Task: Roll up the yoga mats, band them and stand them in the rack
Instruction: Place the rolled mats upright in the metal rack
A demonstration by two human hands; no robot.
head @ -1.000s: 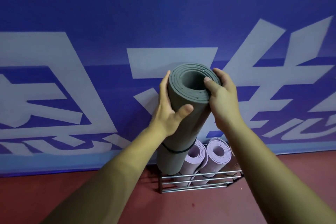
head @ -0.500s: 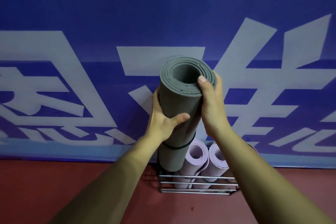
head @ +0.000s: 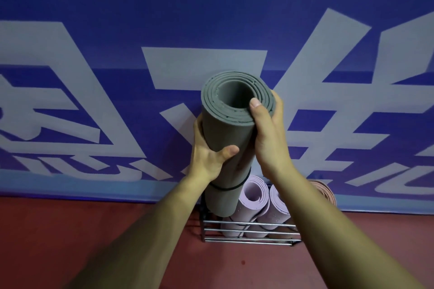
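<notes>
Two hands clasp the banded grey mat (head: pixel 225 131): our left hand (head: pixel 210 159), now slid lower down the roll, wraps its side; our right hand (head: pixel 269 136) hooks a thumb over its rim. Its foot hangs just above the left end of the rack (head: pixel 249 232), so only lowering seems left.

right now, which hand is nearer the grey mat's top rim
Right: right hand has its thumb on the top rim; left hand grips the grey mat lower down.
</notes>
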